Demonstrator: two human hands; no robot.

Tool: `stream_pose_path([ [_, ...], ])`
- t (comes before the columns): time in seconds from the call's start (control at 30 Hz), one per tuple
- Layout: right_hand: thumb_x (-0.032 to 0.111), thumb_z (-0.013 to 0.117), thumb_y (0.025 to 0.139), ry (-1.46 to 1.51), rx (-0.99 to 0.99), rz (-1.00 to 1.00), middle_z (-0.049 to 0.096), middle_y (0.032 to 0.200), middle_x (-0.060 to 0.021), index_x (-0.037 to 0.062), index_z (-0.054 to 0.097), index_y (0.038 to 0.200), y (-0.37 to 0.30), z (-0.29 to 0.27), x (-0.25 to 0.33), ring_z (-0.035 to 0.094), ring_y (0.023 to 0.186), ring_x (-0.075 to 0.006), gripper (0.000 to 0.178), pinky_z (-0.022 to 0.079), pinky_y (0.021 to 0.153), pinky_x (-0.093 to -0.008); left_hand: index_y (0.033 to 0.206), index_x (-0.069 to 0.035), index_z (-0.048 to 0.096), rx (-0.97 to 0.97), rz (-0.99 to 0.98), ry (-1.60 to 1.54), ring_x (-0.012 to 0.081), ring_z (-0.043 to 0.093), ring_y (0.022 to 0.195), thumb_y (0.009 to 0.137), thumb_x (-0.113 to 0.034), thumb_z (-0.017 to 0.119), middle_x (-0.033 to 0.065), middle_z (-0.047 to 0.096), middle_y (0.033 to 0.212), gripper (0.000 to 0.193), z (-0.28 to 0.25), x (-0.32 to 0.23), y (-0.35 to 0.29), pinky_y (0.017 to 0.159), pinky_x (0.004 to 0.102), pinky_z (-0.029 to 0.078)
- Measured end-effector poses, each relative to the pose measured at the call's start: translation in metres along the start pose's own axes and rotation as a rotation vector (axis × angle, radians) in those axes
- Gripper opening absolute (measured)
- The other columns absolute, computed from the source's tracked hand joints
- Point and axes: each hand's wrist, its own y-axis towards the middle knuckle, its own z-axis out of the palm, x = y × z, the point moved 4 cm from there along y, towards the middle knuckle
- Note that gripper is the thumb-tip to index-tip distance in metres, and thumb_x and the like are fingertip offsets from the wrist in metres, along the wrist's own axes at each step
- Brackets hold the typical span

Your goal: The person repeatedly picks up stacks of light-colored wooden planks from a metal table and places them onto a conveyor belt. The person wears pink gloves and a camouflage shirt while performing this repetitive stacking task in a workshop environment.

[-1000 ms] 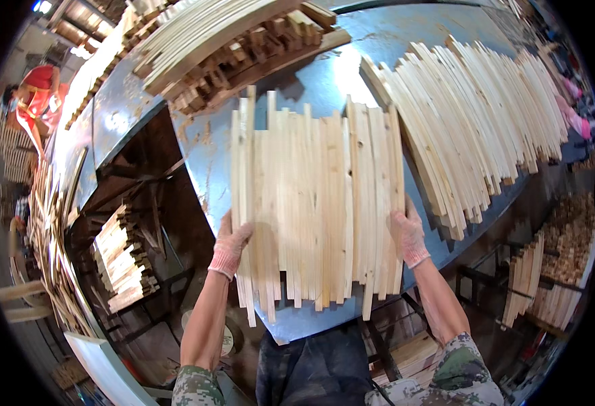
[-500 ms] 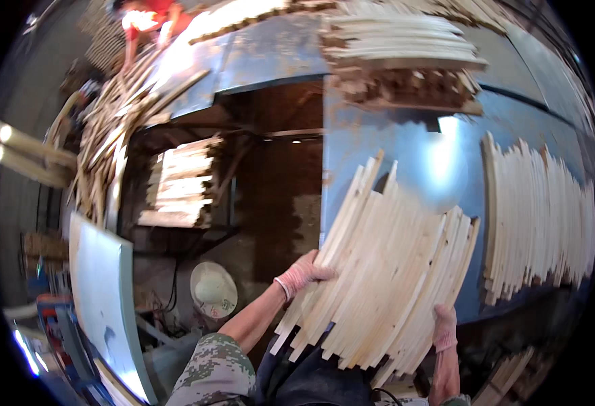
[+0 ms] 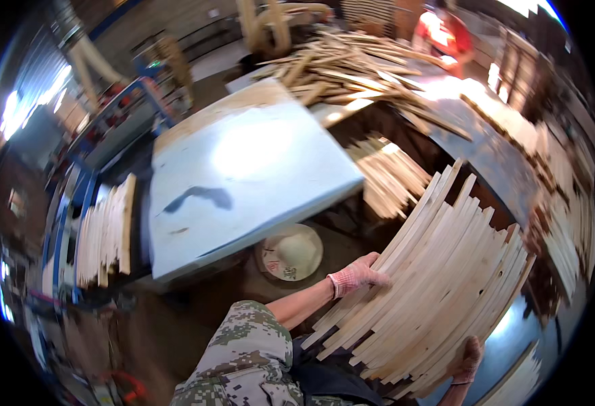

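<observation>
Between my two hands hangs a wide row of pale wooden strips point(image 3: 439, 284), pressed side by side with uneven ends. My left hand point(image 3: 358, 274), in a pinkish knitted glove, is closed on the left edge of the row, thumb on top. At the right edge, near its lower end, my gloved right hand point(image 3: 469, 362) clamps the strips from the other side; some of its fingers are hidden. The near ends of the strips are close to my body. To the left of them stands a light blue-white table point(image 3: 243, 196) with a dark stain on its top.
A white bowl-shaped hat point(image 3: 289, 252) lies under the table's edge. Loose sticks point(image 3: 351, 64) are heaped at the far side, near a person in red point(image 3: 443, 34). More strips point(image 3: 385, 176) are stacked low beyond mine; others point(image 3: 106, 233) rest on a blue machine at left.
My view has swung to the left, bringing the blue-white table to the middle. The strips have come round with me, away from the metal worktable, still held in both hands.
</observation>
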Motion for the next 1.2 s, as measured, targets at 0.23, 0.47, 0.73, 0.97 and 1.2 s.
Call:
stream_pose_path([
  [0.23,0.025,0.078,0.087,-0.141,0.555,0.066,0.064,0.095,0.0016,0.0011,0.063,0.131,0.07,0.359,0.006,0.063,0.082,-0.0159,0.052,0.056,0.081,-0.0318,0.147,-0.003,0.056,-0.382,0.179,-0.353,0.0176,0.069,0.11,0.081,-0.015,0.093,0.0074,0.072,0.122,0.076,-0.238,-0.047,-0.164,0.096,0.0371,0.058],
  [0.47,0.015,0.078,0.083,-0.274,0.963,0.346,0.073,0.118,-0.0143,-0.0091,0.052,0.147,0.101,0.628,-0.094,0.075,0.103,-0.0286,0.074,0.063,0.098,-0.041,0.142,0.0,0.059,-0.812,0.158,-0.399,0.0178,0.069,0.105,0.084,-0.027,0.093,0.0088,0.073,0.117,0.073,-0.395,0.019,-0.294,0.096,0.036,0.057],
  [0.73,0.008,0.082,0.085,-0.342,1.03,0.392,0.074,0.111,-0.0143,-0.0089,0.054,0.145,0.046,0.795,-0.151,0.074,0.096,-0.026,0.068,0.064,0.093,-0.0376,0.153,0.0,0.054,-1.111,0.179,-0.27,0.0244,0.068,0.119,0.083,-0.045,0.094,0.0144,0.073,0.128,0.093,-0.483,0.011,-0.362,0.104,0.0408,0.054],
  [0.97,0.008,0.081,0.086,-0.412,1.05,0.433,0.072,0.12,-0.0115,-0.0041,0.052,0.151,0.084,0.873,-0.215,0.072,0.103,-0.0251,0.072,0.061,0.098,-0.0375,0.167,-0.01,0.04,-1.22,-0.617,0.403,0.0368,0.048,0.151,0.085,-0.081,0.07,0.0226,0.049,0.165,0.113,-0.554,-0.067,-0.386,0.122,0.0463,0.041],
  [1.2,0.012,0.078,0.093,-0.441,1.109,0.473,0.071,0.116,-0.009,-0.0026,0.059,0.139,0.027,0.953,-0.271,0.07,0.102,-0.0222,0.051,0.058,0.097,-0.0341,0.166,-0.012,0.041,-1.575,-0.626,0.58,0.0396,0.05,0.144,0.086,-0.075,0.068,0.0227,0.049,0.156,0.106,-0.568,-0.059,-0.421,0.117,0.0508,0.042],
])
